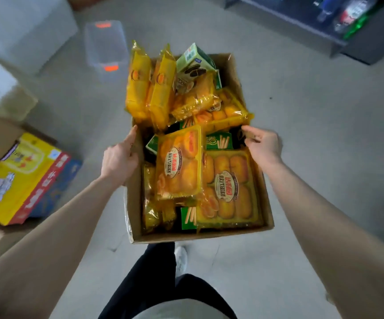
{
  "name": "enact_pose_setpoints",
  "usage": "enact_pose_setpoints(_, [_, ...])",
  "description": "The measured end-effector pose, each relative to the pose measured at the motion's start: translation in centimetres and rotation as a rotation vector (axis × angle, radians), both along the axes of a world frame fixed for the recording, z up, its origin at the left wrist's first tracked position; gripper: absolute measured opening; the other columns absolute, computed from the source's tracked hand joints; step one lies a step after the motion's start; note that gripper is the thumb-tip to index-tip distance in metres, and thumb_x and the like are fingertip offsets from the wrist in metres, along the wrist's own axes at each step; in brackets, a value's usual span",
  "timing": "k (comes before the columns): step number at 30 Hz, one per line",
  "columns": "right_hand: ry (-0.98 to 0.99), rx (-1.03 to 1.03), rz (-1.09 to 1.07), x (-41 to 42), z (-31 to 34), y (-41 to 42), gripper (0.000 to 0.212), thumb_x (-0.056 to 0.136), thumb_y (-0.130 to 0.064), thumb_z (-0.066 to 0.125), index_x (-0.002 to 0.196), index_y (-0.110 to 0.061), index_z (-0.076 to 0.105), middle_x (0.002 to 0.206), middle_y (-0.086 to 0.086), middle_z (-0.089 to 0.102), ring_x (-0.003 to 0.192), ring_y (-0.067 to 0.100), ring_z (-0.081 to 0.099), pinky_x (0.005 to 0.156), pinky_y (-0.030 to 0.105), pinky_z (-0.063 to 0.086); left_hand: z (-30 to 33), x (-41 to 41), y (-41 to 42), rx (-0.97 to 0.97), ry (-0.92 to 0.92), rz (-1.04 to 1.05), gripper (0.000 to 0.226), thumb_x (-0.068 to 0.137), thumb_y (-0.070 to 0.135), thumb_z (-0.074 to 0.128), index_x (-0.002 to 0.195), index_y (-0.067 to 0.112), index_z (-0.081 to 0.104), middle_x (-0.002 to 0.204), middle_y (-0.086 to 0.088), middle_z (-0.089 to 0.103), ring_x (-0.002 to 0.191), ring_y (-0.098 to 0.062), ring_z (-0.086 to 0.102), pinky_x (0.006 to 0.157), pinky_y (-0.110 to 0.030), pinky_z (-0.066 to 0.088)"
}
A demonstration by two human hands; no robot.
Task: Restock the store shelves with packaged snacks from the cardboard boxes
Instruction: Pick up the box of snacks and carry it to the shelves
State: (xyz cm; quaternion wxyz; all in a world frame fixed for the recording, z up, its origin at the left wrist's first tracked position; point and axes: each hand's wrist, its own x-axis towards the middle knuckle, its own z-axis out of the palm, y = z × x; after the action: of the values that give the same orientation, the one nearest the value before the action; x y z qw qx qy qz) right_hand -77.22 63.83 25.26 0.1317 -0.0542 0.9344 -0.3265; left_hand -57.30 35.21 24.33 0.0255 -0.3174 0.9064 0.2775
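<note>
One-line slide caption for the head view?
Both hands, left hand and right hand, grip opposite walls of a cardboard box packed with yellow snack packs above a grey floor.

box top: we see the cardboard box [200,233] open above, snack packs [228,189] fill it to the rim
far end: upright yellow packs [149,88] and green carton [195,61] rise above the walls, blocking that side
sides: left hand [119,157] and right hand [263,146] sit at the two walls
floor right: we see bare floor [313,134]
floor left: printed boxes [23,178] and clear tub [106,47] stand there
far right: dark shelf [324,31]
</note>
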Motion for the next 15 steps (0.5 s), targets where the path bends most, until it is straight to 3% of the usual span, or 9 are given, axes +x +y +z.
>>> enact_pose_setpoints(7, [-0.023,0.008,-0.335,-10.9,0.0,9.3,0.034,0.093,-0.009,0.063,0.116,-0.03,0.075,0.12,-0.002,0.073,0.117,0.02,0.063,0.111,0.043,0.044,-0.8,-20.2,3.8,0.065,-0.001,-0.304,0.08,0.087,0.002,0.05,0.156,0.035,0.026,0.116,-0.022,0.068,0.105,-0.046,0.061,0.095,-0.045,0.049])
enact_pose_setpoints(15, [-0.019,-0.076,-0.649,-24.5,1.5,20.2,0.036,0.09,-0.007,0.063,0.113,-0.031,0.076,0.115,-0.004,0.074,0.111,0.019,0.066,0.104,0.04,0.051,0.9,-44.2,12.8,0.046,0.0,-0.574,0.077,0.088,0.005,0.049,0.153,0.041,0.028,0.105,-0.021,0.066,0.099,-0.044,0.061,0.085,-0.044,0.052])
